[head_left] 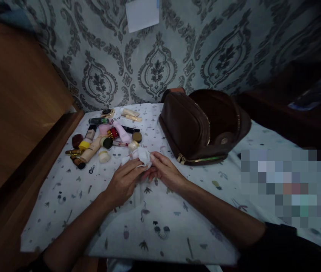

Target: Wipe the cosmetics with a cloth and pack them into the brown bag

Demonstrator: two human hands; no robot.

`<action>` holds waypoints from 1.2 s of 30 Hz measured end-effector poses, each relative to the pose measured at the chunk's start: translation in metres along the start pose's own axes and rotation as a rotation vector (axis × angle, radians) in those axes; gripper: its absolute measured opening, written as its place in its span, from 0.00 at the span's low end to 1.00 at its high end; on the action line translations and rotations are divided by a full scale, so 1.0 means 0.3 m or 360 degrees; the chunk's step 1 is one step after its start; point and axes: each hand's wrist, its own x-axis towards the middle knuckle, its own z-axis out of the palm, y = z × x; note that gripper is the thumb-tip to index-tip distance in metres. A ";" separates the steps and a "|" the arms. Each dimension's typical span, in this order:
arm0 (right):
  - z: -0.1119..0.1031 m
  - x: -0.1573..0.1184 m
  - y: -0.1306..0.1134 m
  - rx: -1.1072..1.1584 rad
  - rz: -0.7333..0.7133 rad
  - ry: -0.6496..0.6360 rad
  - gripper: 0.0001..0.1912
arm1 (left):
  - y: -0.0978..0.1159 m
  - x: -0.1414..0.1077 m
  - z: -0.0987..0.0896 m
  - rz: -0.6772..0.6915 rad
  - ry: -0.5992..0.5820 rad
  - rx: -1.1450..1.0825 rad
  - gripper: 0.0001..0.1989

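A crumpled white wipe or tissue (pixel 143 155) is between my hands, above the middle of the patterned cloth. My left hand (pixel 124 182) has its fingers closed over the wipe's near left side. From the right, my right hand (pixel 168 172) pinches the wipe's edge between thumb and fingers. Whether something small is wrapped inside, I cannot tell. Just beyond the wipe is a round cream-coloured cap (pixel 133 146). Left of it lie several cosmetics, among them a pink tube (pixel 121 131), a beige tube (pixel 91 149), a red bottle (pixel 113 133) and a small cream jar (pixel 104 156).
A brown toiletry bag (pixel 184 124) stands unzipped at the back right. A wooden cabinet (pixel 15 102) borders the left side, and patterned wallpaper (pixel 157 71) rises behind. The printed white cloth (pixel 149 234) covers the surface. The right side is partly pixelated.
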 end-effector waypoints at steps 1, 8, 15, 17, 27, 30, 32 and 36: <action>-0.001 0.000 0.002 0.0011 -0.0003 -0.0004 0.26 | 0.006 0.005 -0.002 -0.0001 -0.0011 -0.0017 0.22; 0.003 -0.003 0.002 -0.0041 -0.0020 -0.0034 0.24 | 0.026 0.021 -0.005 -0.0189 -0.0164 0.0008 0.27; 0.005 -0.010 -0.002 -0.0264 -0.0064 -0.0165 0.24 | 0.018 0.011 0.002 -0.0310 -0.0053 0.0079 0.16; 0.005 -0.010 0.002 -0.0282 -0.0052 -0.0170 0.26 | 0.016 0.014 0.000 -0.0295 -0.0019 0.0141 0.12; 0.007 -0.009 0.019 -0.0215 0.0009 -0.0182 0.38 | -0.018 0.013 -0.013 -0.0398 -0.0052 0.0354 0.06; 0.003 -0.006 0.022 -0.0184 -0.0030 -0.0156 0.38 | -0.032 0.005 -0.010 -0.0496 -0.0082 0.0366 0.08; 0.002 -0.003 0.025 -0.0167 -0.0068 -0.0136 0.38 | -0.034 0.000 -0.009 -0.0562 -0.0120 0.0364 0.09; 0.001 0.004 0.031 -0.0125 -0.0154 -0.0052 0.39 | -0.027 -0.006 -0.007 -0.0729 -0.0171 0.0289 0.12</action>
